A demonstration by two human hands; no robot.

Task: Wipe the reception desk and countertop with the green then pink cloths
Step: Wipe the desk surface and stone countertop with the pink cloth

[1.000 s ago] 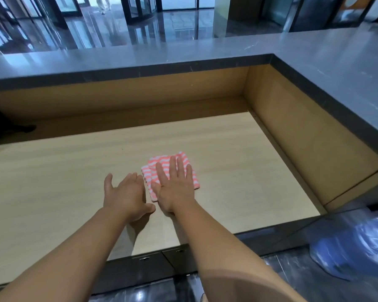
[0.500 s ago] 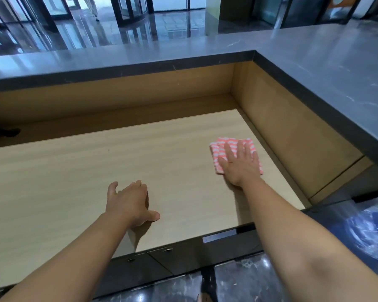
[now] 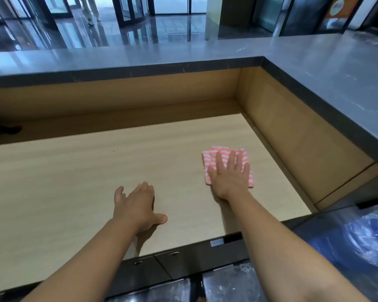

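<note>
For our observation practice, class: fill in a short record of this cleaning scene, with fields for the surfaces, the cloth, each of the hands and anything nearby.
Desk: light wood, lower level
Countertop: grey, raised, along back and right
Cloth: pink-and-white striped, folded, on the desk near its right end
Right hand: flat, fingers straight, pressing the cloth
Left hand: palm down over the desk, holding nothing
Green cloth: not in view
Nearby: blue bag, lower right
</note>
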